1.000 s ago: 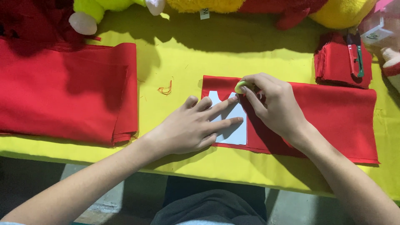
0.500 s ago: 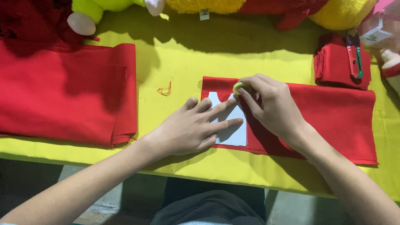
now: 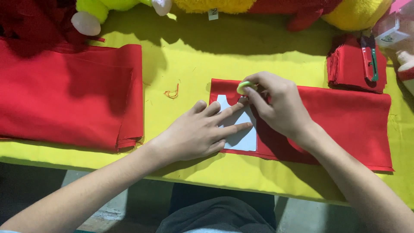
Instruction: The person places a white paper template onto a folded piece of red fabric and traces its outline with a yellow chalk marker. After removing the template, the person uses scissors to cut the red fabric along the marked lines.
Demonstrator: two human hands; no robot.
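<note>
The head camera looks down at a yellow table (image 3: pixel 189 56). On the far left lies a big folded red cloth (image 3: pixel 69 103), flat and well apart from the hands. Just past it, a tiny bit of orange thread (image 3: pixel 172 93) sits on the bare yellow. Next comes the left hand (image 3: pixel 198 131) — its fingers are spread wide and pressed flat on a white paper pattern (image 3: pixel 243 138), holding it down. The pattern lies on the left end of a long red cloth strip (image 3: pixel 345 121) near the front edge of the table. The right hand (image 3: pixel 276 103) is just beside the left one, touching the top of the pattern, and its fingers are pinched tight on a small yellow-green chalk piece (image 3: pixel 244 86). Farther right, near the back, sits a small stack of red cloth pieces (image 3: pixel 349 69) with a green-handled cutter (image 3: pixel 370 60) on top. Along the back edge rest stuffed toys (image 3: pixel 241 5) — yellow, green and red.
</note>
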